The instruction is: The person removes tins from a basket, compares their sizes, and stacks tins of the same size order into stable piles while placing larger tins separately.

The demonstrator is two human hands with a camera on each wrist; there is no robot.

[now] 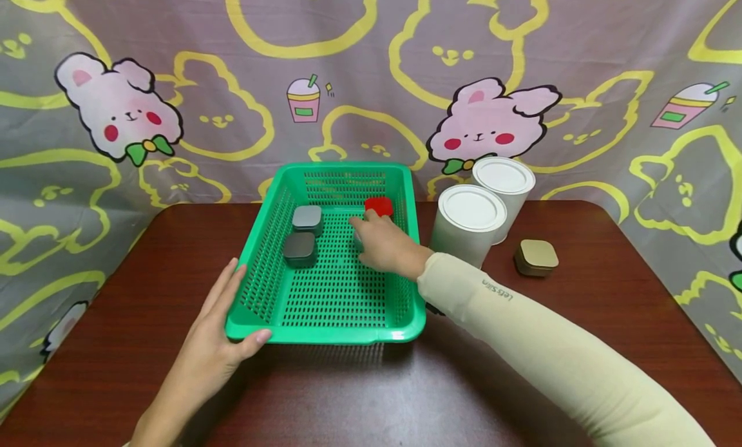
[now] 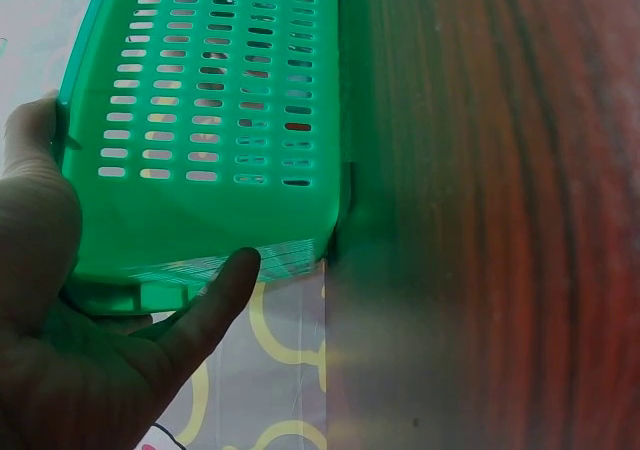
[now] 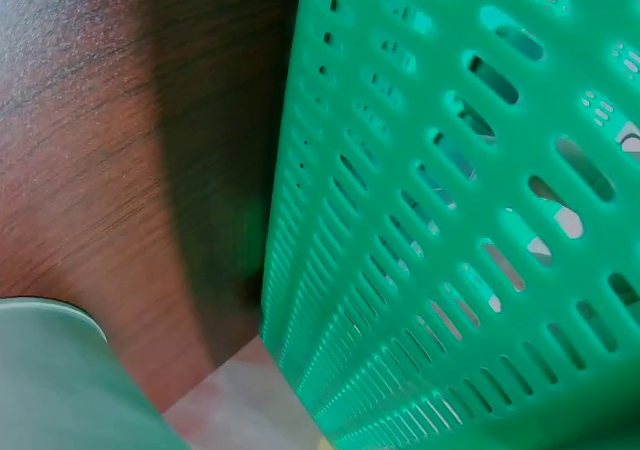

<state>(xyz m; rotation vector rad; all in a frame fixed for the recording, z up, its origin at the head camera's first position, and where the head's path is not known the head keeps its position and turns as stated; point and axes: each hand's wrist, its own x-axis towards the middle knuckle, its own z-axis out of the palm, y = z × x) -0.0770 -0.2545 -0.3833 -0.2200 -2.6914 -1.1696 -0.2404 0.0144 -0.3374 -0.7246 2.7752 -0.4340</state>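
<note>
The left hand [image 1: 217,341] grips the basket [image 1: 324,335] at its near corner. Apart from it, the right hand [image 1: 384,243] covers a grey tin [image 1: 357,241], near a red tin [image 1: 379,205] – whether it pinches either cannot be told.

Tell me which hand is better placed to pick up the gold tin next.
The right hand, I'd judge. It's nearer the gold tin, which sits on that side, though it's at a grey tin in the green basket. The left hand touches the basket's near-left corner.

White canisters [image 1: 471,223] stand before a patterned curtain [image 1: 359,73].
</note>
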